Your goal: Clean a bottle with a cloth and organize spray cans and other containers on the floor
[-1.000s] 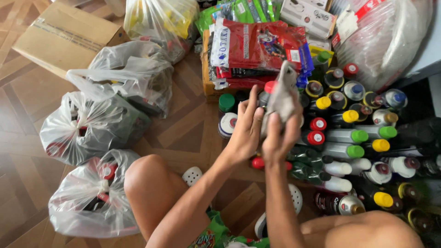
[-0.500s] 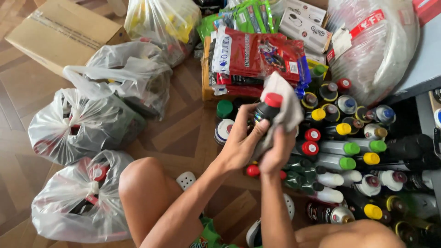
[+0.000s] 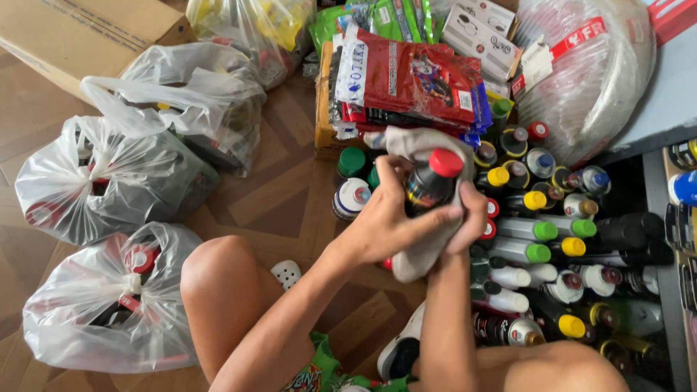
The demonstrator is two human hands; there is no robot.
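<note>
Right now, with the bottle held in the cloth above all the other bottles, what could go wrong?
1. The dark bottle with a red cap is gripped partly through the grey cloth by the left hand and right hand; it might slip.
2. If dropped, it would likely land on the crowded bottles on the floor and knock some over.

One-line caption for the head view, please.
Both hands, left hand and right hand, wipe a red-capped dark bottle with a grey cloth above rows of bottles.
</note>
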